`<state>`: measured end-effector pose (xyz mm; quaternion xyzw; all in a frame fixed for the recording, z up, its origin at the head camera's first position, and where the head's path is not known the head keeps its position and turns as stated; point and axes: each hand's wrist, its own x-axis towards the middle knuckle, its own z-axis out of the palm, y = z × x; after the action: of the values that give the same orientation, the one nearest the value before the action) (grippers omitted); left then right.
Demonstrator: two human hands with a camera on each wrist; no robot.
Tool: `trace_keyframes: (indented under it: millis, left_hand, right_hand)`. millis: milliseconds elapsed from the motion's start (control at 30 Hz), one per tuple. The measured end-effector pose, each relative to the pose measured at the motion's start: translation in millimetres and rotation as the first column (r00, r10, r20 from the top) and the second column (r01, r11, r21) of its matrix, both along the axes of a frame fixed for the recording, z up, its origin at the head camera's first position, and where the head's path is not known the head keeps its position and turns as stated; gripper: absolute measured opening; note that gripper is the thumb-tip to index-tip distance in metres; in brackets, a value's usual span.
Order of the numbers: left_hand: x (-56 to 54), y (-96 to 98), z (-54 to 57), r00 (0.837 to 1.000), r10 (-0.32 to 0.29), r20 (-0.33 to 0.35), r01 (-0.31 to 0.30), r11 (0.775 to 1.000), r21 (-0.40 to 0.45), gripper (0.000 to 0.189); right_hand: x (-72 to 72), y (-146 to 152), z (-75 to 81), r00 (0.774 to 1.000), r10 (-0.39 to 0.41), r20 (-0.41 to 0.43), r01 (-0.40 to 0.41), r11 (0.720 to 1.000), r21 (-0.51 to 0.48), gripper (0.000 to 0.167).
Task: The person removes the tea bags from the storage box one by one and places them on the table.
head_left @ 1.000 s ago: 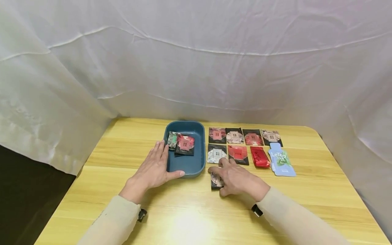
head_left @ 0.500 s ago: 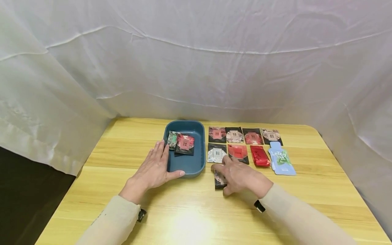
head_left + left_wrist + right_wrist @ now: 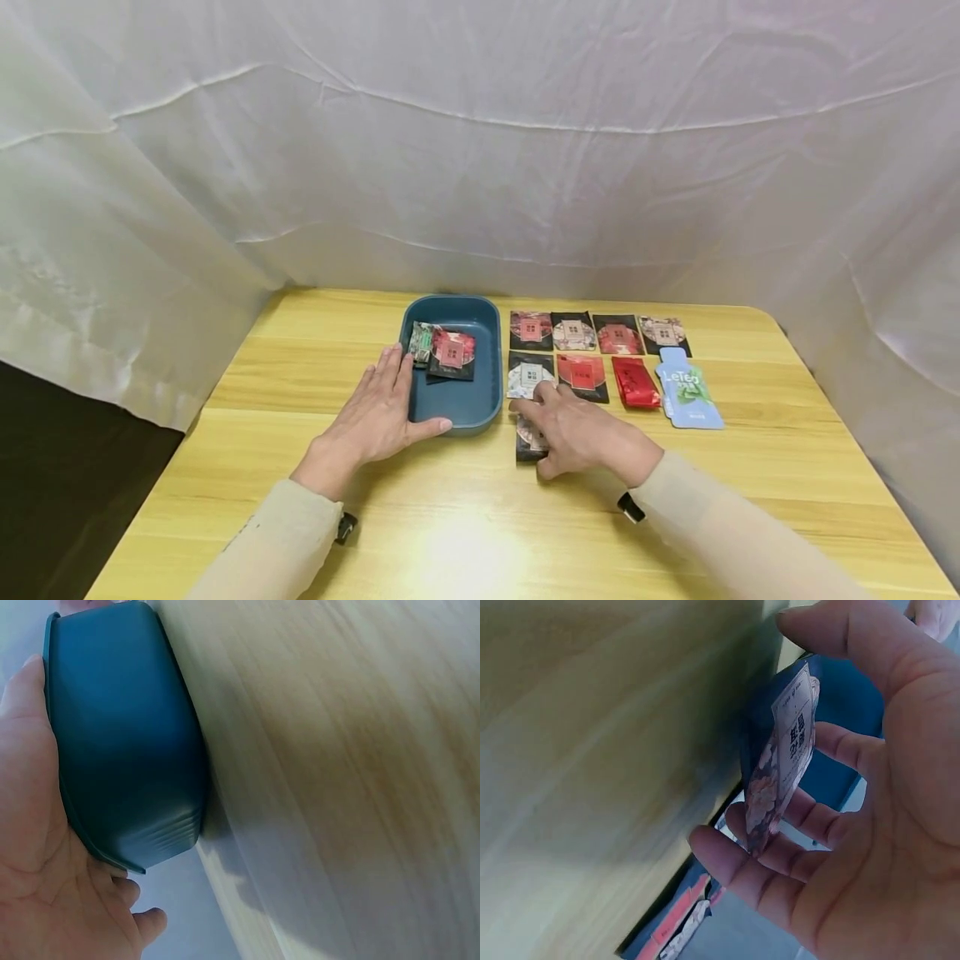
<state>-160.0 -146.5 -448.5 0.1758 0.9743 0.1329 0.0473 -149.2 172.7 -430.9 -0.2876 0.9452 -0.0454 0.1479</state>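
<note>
My left hand (image 3: pixel 372 408) lies flat along the left side of the dark blue box (image 3: pixel 495 375), fingers straight, thumb at its near rim. In the left wrist view, the palm touches the rim of the box (image 3: pixel 127 735). Inside it are a green-black tea packet (image 3: pixel 421 343) and a red-and-black one (image 3: pixel 454 354), partly overlapping. Right of the box, my right hand (image 3: pixel 581 433) holds a black, flower-printed tea packet (image 3: pixel 530 444) low at the table. The right wrist view shows that packet (image 3: pixel 780 761) between the thumb and curled fingers.
Two rows of tea packets lie behind my right hand, among them a white-and-black one (image 3: pixel 531 375) and a red-and-black one (image 3: pixel 583 377). At their right end are a shiny red pouch (image 3: pixel 637 383) and a light blue LeTea packet (image 3: pixel 688 392). A pale curtain (image 3: pixel 480 208) surrounds the table.
My right hand and the flower-printed packet shifted slightly right, then back left towards the front of the white-and-black packet. My left hand and the box stayed put.
</note>
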Motion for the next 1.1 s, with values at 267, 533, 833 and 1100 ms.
trace_keyframes:
  millis: [267, 533, 833, 1100]
  left_hand:
    - [0.0, -0.5, 0.1, 1.0, -0.001, -0.003, 0.001, 1.0, -0.001, 0.134]
    - [0.0, -0.5, 1.5, 1.0, 0.003, -0.002, -0.003, 1.0, -0.002, 0.133]
    - [0.8, -2.9, 3.1, 1.0, 0.021, -0.017, -0.021, 1.0, -0.023, 0.14]
    - [0.8, -3.9, 1.6, 0.999, 0.033, 0.009, -0.032, 0.999, -0.018, 0.14]
  right_hand:
    - [-1.6, -4.0, -7.7, 0.999, 0.038, -0.037, -0.037, 0.999, 0.019, 0.095]
    - [-3.2, -7.3, -7.4, 0.999, 0.043, -0.03, -0.042, 0.999, 0.027, 0.099]
    - [-8.4, -6.2, 11.1, 1.0, 0.023, -0.002, -0.023, 0.999, 0.043, 0.096]
    - [-40.0, -30.8, 45.4, 0.991, 0.005, -0.132, -0.013, 0.998, -0.053, 0.07]
